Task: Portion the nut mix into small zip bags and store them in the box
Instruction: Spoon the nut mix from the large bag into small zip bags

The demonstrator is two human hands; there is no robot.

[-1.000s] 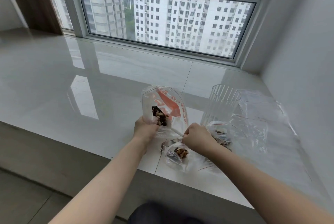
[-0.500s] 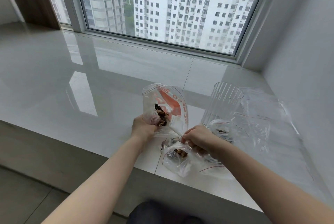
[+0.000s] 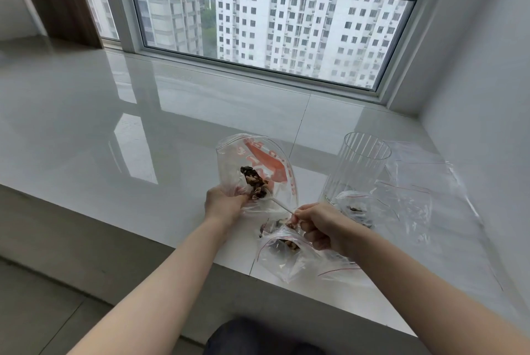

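On the glossy white ledge [image 3: 172, 131] below the window [image 3: 269, 27], the left hand [image 3: 222, 204] grasps a large clear bag with red print [image 3: 263, 165] by its lower part, fingers curled round the gathered plastic. Bag stands tilted, mouth up and open. Nut mix [image 3: 253, 181] sits bunched in the bag just above the left hand.

Right hand [image 3: 321, 228] pinches the end of a thin white spoon handle [image 3: 279, 205] between thumb and fingers, remaining fingers curled. Handle runs up and left from the right hand into the large bag; the spoon bowl lies among the nuts and is mostly hidden.

Small zip bag [image 3: 284, 251] with a red seal line lies on the ledge just below and left of the right hand, touching it or nearly so; a small portion of nuts shows inside. More nuts show just above it near the right-hand fingers; which bag holds them cannot be told.

Clear ribbed plastic container [image 3: 358, 165] stands upright to the right, well apart from the large bag. A filled small bag [image 3: 355, 208] lies at its base; inside or in front of it cannot be told. Empty clear zip bags [image 3: 415, 182] lie spread on the ledge right of the container, near the wall [image 3: 481, 96].
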